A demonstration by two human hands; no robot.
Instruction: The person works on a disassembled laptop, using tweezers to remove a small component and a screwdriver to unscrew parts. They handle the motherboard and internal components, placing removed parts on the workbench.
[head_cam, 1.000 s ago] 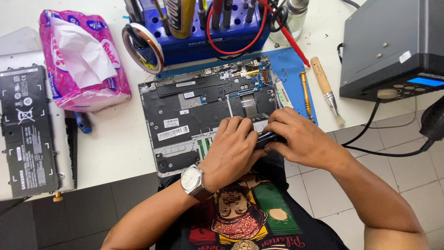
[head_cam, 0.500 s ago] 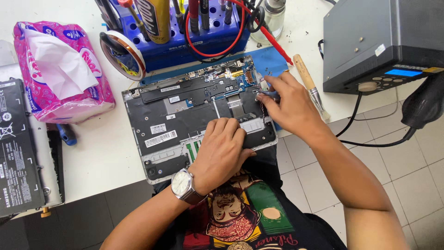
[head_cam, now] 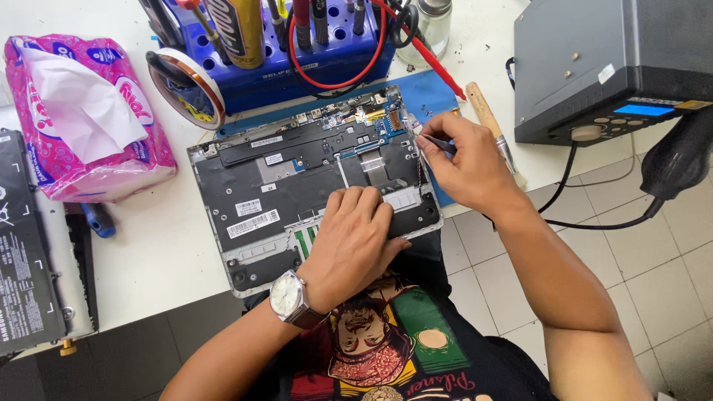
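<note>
Looking down at an opened laptop base (head_cam: 297, 186) lying on the white tabletop (head_cam: 148, 245), near edge hanging slightly over the front, insides facing up. Left hand (head_cam: 356, 238) resting flat on the lower middle of it, fingers spread loosely and pressing down, palm open, gripping nothing; silver wristwatch (head_cam: 286, 295) sitting on that wrist. Right hand (head_cam: 464, 167) hovering at the right edge of the base, fingers pinched closed around a thin dark tool (head_cam: 438, 142), tip pointing left toward the board corner. Can't tell exactly what kind of tool, too small, maybe tweezers or a small driver.

Sitting behind the base: a blue tool rack (head_cam: 297, 44) stuffed with drivers, a yellow can and red wire, plus a roll of tape (head_cam: 186, 82) leaning against its left end. Blue mat (head_cam: 431, 93) peeking out under the upper right corner of the base, with a wooden-handled brush (head_cam: 494, 126) lying just beside the right hand. Small glass jar (head_cam: 431, 26) standing by the rack.

Off to the left: a pink tissue pack (head_cam: 82, 119), and a flat black battery pack (head_cam: 22, 252) lying at the far left edge. On the right: a dark grey station box (head_cam: 609, 67) with a lit blue display, black cables dangling down from it over the tiled floor (head_cam: 653, 260).
</note>
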